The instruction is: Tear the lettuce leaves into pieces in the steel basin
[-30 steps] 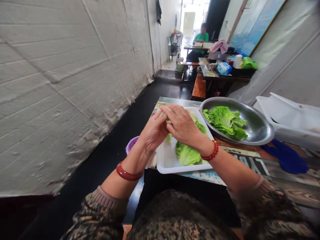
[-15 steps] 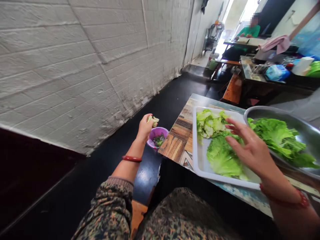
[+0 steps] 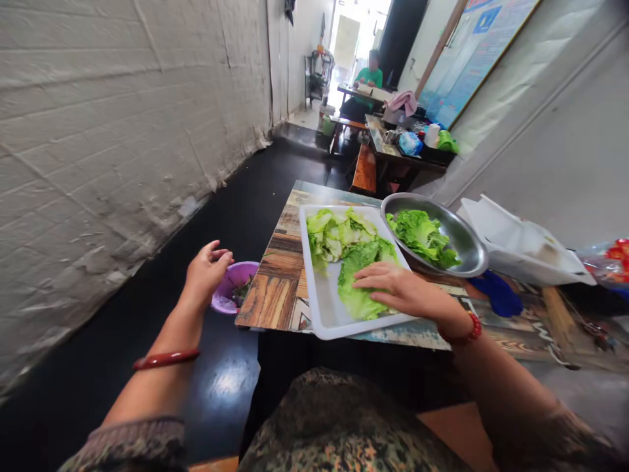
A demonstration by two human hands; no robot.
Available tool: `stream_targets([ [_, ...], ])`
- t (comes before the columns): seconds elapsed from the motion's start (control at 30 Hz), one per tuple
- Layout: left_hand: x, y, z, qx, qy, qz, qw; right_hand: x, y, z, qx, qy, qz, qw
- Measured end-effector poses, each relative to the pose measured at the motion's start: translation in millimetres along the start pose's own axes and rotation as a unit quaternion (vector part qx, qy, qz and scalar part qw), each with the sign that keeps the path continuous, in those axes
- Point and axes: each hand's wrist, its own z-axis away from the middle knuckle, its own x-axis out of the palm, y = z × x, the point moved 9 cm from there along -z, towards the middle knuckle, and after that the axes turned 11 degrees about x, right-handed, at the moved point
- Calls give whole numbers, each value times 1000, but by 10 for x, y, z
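My left hand (image 3: 207,267) is over the floor beside the purple bin (image 3: 227,288), its fingers loosely bent and apart, with nothing visible in them. Scraps lie in that bin. Fingers stretched out, my right hand (image 3: 393,285) rests on the green lettuce leaves (image 3: 358,303) at the near right side of the white tray (image 3: 335,328). A pile of paler torn lettuce (image 3: 330,239) lies in the tray's far left part. To the right of the tray, more lettuce (image 3: 417,235) sits in a metal bowl (image 3: 472,252).
The patterned wooden table (image 3: 275,288) carries the tray and bowl. Right of them are a blue cloth-like item (image 3: 498,294) and a white container (image 3: 525,242). A wall (image 3: 98,131) runs along the left. Farther back, a person in green (image 3: 369,77) sits at another table.
The pale vegetable piece has gone from my left hand, whose fingers have loosened. My right hand has come down onto the lettuce leaves. The view has turned to the right.
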Motion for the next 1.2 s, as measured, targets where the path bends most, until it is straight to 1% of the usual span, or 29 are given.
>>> stream_targets([
  [0.03,43,196,64,9,2,53,999,42,-22,-35,-17,-19,20,999],
  [0.1,169,665,212,42,-6,140,989,121,-19,-121,-36,-45,65,996],
  [0.2,461,1317,467,76,-60,217,971,201,39,-229,-49,-70,104,991],
  [0.27,671,1638,623,92,-102,251,958,156,102,-264,-42,-55,90,994],
  [0.3,771,1756,685,98,-120,265,952,94,143,-270,-31,-34,71,996],
  [0.37,951,1913,767,103,-146,286,942,-97,259,-259,7,39,13,999],
  [0.43,1106,1992,792,103,-154,299,936,-303,424,-219,58,124,-72,988],
  [0.47,1182,2014,791,101,-156,302,935,-377,520,-197,86,159,-127,975],
  [0.5,1259,2034,785,101,-158,303,934,-416,614,-182,111,181,-191,959],
  [0.53,1339,2056,780,103,-163,302,934,-420,692,-179,127,189,-260,938],
  [0.57,1418,2082,778,106,-170,300,933,-395,746,-192,134,186,-333,915],
  [0.63,1567,2151,793,113,-191,301,927,-303,777,-247,126,158,-461,864],
  [0.7,1689,2233,834,116,-218,321,914,-181,733,-318,116,116,-543,823],
  [0.73,1744,2277,865,116,-237,336,904,-110,694,-356,117,91,-566,811],
  [0.8,1823,2345,920,114,-272,360,885,37,608,-427,130,40,-582,802],
  [0.83,1845,2356,934,111,-282,366,880,93,573,-457,138,23,-576,806],
  [0.87,1855,2347,935,105,-285,371,878,121,552,-480,144,16,-561,815],
  [0.9,1853,2313,919,92,-278,376,879,119,543,-496,147,18,-535,832],
  [0.93,1835,2258,886,74,-258,386,882,78,550,-501,146,32,-498,854],
  [1.03,1712,2054,754,25,-144,442,885,-198,596,-417,116,100,-336,929],
  [1.07,1666,2004,721,20,-106,459,882,-281,592,-366,96,105,-278,950],
  [1.1,1629,1973,699,20,-76,470,879,-327,570,-310,69,92,-225,968],
  [1.13,1602,1959,686,23,-56,475,878,-333,534,-250,38,64,-178,981],
  [1.2,1574,1960,676,30,-37,476,878,-232,448,-126,-22,-11,-93,995],
])
